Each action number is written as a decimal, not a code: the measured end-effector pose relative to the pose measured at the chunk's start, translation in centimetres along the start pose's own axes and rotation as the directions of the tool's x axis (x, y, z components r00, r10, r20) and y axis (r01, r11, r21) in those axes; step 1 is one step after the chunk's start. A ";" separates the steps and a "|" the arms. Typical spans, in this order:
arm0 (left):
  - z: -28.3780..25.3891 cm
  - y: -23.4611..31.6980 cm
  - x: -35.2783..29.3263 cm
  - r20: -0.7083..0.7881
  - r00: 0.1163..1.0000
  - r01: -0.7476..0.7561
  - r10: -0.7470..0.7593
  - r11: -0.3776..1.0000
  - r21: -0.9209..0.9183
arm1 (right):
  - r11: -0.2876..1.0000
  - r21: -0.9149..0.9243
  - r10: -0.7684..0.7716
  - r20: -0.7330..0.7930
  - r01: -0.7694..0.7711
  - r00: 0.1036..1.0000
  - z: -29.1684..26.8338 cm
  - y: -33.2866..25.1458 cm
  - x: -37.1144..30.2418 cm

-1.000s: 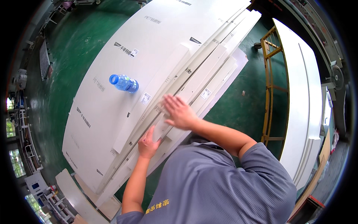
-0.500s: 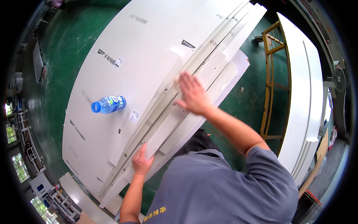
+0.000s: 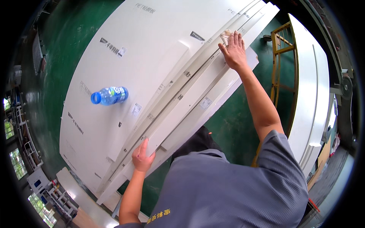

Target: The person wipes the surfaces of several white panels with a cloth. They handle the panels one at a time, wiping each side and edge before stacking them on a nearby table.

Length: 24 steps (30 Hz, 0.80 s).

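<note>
A long, narrow white board (image 3: 178,102) lies slantwise on a stack of white panels. At its near end, my left hand (image 3: 143,156) grips the edge, thumb on top; the fingers underneath are partly hidden. Toward the far end, my right hand (image 3: 234,53) presses a crumpled whitish cloth (image 3: 226,37) against the board, fingers long and thumb out to the side. Part of the cloth is hidden under the palm. More narrow white strips lie alongside on both sides of the board.
A blue-capped plastic bottle (image 3: 110,95) lies on the wide white panel (image 3: 152,45) at left. To the right, a yellow metal trolley (image 3: 274,68) stands beside another long white panel (image 3: 310,87). Green floor (image 3: 239,114) shows between the stack and the trolley.
My right hand has slid away from me along the board toward its far end, with the cloth under it. My left hand keeps its hold on the near end.
</note>
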<state>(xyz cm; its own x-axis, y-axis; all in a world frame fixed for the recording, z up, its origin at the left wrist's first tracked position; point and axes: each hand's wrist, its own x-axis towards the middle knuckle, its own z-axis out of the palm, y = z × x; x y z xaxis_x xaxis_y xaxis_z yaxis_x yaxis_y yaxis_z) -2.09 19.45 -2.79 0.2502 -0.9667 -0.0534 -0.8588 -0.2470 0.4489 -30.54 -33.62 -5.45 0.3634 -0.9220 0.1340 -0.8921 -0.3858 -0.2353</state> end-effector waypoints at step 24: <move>-2.2 -11.3 -20.2 -0.353 0.875 0.265 -0.330 0.939 -0.221 | 0.608 0.133 -0.773 0.323 0.782 0.546 0.0 -27.4 -29.6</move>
<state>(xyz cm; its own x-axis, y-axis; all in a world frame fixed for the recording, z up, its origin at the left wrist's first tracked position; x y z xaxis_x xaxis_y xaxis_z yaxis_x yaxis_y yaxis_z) 3.56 41.89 -4.81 0.6603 -0.7413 0.1199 -0.6411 -0.4733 0.6041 -16.85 4.25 -3.01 0.9747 -0.2162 -0.0564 -0.2227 -0.9605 -0.1666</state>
